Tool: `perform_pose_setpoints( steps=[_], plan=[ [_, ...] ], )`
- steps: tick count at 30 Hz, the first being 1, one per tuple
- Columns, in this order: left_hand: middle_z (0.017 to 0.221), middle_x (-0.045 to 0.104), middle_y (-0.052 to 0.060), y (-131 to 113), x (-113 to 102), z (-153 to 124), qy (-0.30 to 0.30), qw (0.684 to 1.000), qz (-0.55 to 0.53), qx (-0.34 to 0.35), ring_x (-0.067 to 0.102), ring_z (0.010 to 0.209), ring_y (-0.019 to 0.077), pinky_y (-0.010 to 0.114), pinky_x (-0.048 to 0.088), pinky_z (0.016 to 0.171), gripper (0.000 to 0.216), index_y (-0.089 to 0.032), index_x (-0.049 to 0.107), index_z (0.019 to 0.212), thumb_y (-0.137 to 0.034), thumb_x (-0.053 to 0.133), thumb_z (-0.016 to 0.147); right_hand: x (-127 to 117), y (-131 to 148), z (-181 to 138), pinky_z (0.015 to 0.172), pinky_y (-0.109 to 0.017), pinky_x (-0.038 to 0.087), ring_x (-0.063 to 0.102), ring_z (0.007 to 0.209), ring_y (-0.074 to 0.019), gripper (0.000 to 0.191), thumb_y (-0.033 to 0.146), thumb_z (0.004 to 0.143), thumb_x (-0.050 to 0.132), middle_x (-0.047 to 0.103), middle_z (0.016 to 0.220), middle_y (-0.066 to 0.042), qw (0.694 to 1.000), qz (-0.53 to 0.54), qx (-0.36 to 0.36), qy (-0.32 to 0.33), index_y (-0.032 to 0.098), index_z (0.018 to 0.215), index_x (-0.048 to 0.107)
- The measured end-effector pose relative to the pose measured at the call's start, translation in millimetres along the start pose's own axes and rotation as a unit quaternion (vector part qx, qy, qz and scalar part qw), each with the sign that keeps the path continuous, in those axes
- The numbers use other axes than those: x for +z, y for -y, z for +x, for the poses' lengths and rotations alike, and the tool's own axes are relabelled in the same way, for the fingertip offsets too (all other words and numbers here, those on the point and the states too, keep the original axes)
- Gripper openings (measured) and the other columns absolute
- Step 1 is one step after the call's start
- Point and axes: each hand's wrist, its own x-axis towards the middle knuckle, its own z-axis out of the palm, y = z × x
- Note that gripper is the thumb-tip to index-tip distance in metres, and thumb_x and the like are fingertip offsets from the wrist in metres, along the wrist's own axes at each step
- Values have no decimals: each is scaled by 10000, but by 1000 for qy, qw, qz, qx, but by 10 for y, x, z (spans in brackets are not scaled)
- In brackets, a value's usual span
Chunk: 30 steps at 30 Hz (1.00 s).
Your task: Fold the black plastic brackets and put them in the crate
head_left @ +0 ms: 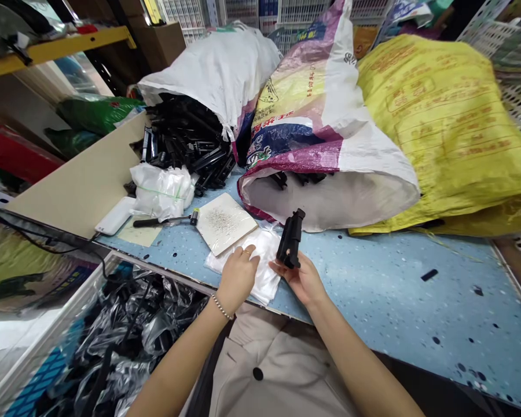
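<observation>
My right hand [299, 278] holds a black plastic part [290, 238] upright near the front edge of the blue table [373, 289]. My left hand [238, 272] rests with fingers curled on a stack of clear plastic bags [260, 255] just left of the part. A beige square board [223, 223] covered with tiny pieces lies behind the bags. A small black-handled hammer [165, 220] lies left of the board.
A white sack [217, 69] spills several black parts [186, 145] onto the table. A purple-white sack [321, 127] and a yellow sack [451, 127] lie behind. A white bundle [160, 188] and a white device [115, 215] sit left. A bin of bagged parts [125, 324] stands below left.
</observation>
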Motion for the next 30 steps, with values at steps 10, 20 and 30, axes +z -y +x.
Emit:
perform_pose_setpoints(
  steps=[10,20,30],
  plan=[
    [1389,469,128,98,5,60,-4,963,-261,-60,562,1140,212,371,504,973,669,-156,494,1329,29,443,688,-447,23,-650,425,-101,447,486,493,-36,327,328,793,719,647,716,-26,925,121,335,128,93,1010,653],
    [1477,365,117,-626,-194,-328,63,949,-301,77,394,1351,207,356,417,1097,722,-189,293,1456,11,404,771,-210,-57,-393,447,-193,475,520,495,-103,186,385,730,752,597,591,38,975,-217,32,27,220,780,682],
    [1232,593,117,-388,-551,-1274,138,981,-119,-70,576,1133,234,377,454,1020,291,-176,577,1188,-190,478,915,-96,50,-809,909,-378,525,653,998,-242,473,461,806,661,656,1230,-72,869,-443,111,192,285,1244,618]
  ],
)
